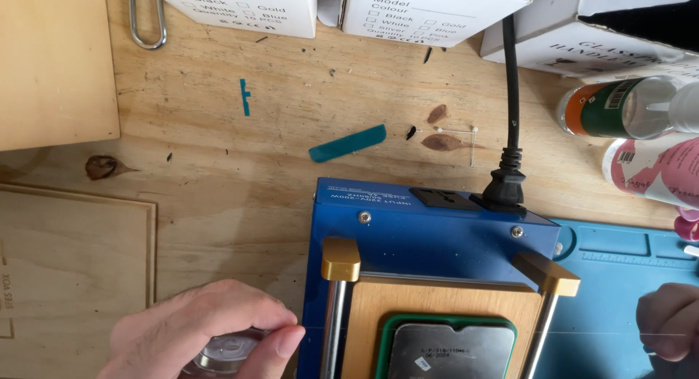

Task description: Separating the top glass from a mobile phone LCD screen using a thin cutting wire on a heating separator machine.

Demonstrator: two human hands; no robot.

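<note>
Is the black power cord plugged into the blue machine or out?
Plugged in: the black power cord's plug sits seated in the socket on the blue machine's back edge.

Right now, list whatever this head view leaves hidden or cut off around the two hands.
- Left hand: covers most of a small clear object; its kind cannot be told, and the bottom edge cuts it.
- Right hand: only a part shows at the right edge; any grasp is unseen.
- Blue machine: its front, and the flat grey piece on its wooden plate, are cut by the bottom edge.
</note>
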